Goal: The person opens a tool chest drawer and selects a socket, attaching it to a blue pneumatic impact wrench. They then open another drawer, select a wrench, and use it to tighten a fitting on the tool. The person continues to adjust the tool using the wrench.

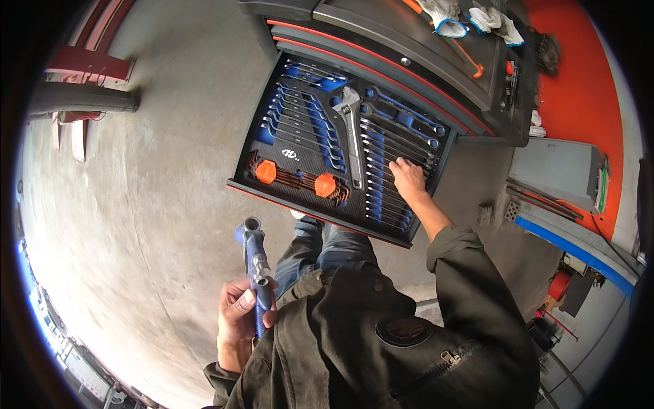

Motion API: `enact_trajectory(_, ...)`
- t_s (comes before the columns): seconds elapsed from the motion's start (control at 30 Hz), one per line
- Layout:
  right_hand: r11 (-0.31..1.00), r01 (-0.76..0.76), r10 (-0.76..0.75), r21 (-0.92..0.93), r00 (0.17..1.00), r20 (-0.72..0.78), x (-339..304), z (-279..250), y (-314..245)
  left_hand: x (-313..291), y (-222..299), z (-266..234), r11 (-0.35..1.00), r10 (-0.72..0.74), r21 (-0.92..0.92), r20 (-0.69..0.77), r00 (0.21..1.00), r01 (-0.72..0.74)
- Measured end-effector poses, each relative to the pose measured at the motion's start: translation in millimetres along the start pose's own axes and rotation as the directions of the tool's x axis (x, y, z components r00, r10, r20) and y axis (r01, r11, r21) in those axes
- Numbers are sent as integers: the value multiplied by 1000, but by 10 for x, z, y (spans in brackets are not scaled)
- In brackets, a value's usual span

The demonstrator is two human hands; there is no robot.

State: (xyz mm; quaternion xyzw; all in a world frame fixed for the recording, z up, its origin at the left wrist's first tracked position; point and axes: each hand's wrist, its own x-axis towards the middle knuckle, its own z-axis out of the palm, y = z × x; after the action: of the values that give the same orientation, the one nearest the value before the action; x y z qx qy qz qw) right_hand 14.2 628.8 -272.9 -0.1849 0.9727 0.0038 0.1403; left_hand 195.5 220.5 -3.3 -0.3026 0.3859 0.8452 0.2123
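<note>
My left hand point(240, 310) is wrapped round a blue tool with silver metal fittings point(257, 262), held upright in front of my body. Its exact kind cannot be made out. Over the open tool drawer point(306, 193), my right hand point(409, 178) has its fingers curled down onto a row of combination wrenches point(379, 194); whether one is gripped is hidden. Left of that row lies a large adjustable wrench point(352, 129). Offset ring wrenches point(289, 116) fill the left part, and two orange holders of hex keys point(325, 185) sit near the drawer's front edge.
Behind the drawer rises the black tool cabinet point(368, 31), with work gloves point(446, 15) and an orange-ended tool point(478, 70) on top. A blue-edged bench point(579, 238) with a grey case point(555, 172) stands to the right. Red lift parts point(88, 63) are at the far left.
</note>
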Motion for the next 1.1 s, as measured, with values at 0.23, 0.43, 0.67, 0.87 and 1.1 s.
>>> enact_trajectory(0.23, 992, -73, 78, 108, 996, -46, 178, 47, -319, -11, 45, 54, 999, -19, 45, 27, 999, 17)
enact_trajectory(0.43, 999, 28, -27, 34, 999, -21, 62, -87, -375, -113, 38, 16, 999, -4, 52, 30, 1000, 3)
enact_trajectory(0.67, 968, 19, 12, 251, 993, -121, 28, -147, -288, -178, 86, 14, 997, -6, 79, 24, 1000, 4)
enact_trajectory(0.87, 515, -108, 36, 851, 994, 104, -159, -1193, -427, -117, 96, 0, 1000, 19, 18, 124, 992, -22)
enact_trajectory(1.1, 579, 206, -197, 789, 974, -110, -505, -3013, -1336, 30, 166, 196, 999, 27, 24, 186, 982, -32)
